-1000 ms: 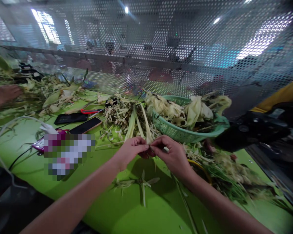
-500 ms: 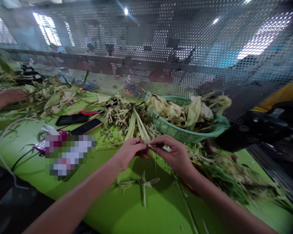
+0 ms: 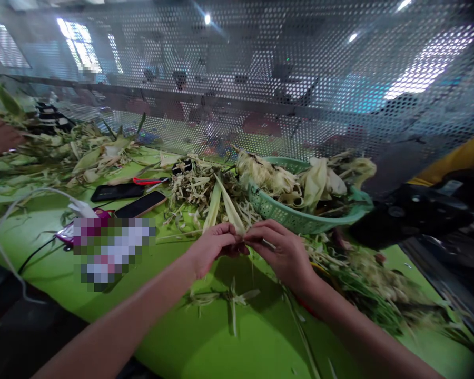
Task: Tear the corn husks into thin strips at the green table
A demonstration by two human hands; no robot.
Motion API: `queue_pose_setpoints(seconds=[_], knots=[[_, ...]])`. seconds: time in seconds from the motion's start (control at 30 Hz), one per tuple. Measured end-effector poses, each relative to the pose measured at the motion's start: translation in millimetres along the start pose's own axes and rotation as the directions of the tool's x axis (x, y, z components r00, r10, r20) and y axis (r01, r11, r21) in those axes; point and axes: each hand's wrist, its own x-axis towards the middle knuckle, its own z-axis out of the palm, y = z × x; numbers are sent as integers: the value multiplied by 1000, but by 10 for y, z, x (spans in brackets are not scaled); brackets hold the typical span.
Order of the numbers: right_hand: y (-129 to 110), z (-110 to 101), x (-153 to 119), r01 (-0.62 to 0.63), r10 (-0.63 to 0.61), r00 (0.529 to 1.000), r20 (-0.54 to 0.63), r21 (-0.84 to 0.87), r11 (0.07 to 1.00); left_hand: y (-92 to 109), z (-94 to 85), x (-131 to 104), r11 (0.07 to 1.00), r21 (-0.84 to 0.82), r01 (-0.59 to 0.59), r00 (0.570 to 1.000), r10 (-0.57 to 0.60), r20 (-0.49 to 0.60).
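Note:
My left hand (image 3: 212, 248) is closed in a pinch on the lower end of pale corn husk strips (image 3: 230, 206), which fan up and away over the table. Right beside it, my right hand (image 3: 283, 253) pinches at the same husk end, fingertips almost touching the left ones. The exact grip point is partly hidden by the fingers. Below the hands, a small cross-shaped piece made of husk strips (image 3: 233, 301) lies on the green table (image 3: 205, 347). Beyond the hands sits a heap of husk scraps (image 3: 189, 189).
A green basket (image 3: 288, 213) of dried husks and silk stands behind my right hand. Two phones (image 3: 141, 204), a red-handled tool (image 3: 144, 181) and a white cable (image 3: 2, 226) lie left. A co-worker's hand (image 3: 0, 139) is far left. A perforated screen (image 3: 229, 79) closes the back.
Both my hands stay at nearly the same spot, still pinching the husk; the right fingers have shifted slightly. The co-worker's hand at far left has moved left.

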Motion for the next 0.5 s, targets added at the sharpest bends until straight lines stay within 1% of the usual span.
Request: queue_pose_setpoints(seconds=[0.13,0.23,0.3,0.4,0.5], knots=[[-18,23,12,-124,124,992,7,89,988,15,27,-8,994,100,-44,999,43,9],[-51,45,9,-243,243,970,21,176,954,43,44,-26,975,206,-88,996,84,27],[-76,53,7,-315,317,948,34,251,915,62,53,-37,962,249,-114,993,106,44],[-96,45,10,-396,407,911,63,406,824,76,56,-44,948,283,-149,989,136,64],[-91,24,27,-453,477,871,120,574,682,66,47,-41,931,319,-177,984,170,48]])
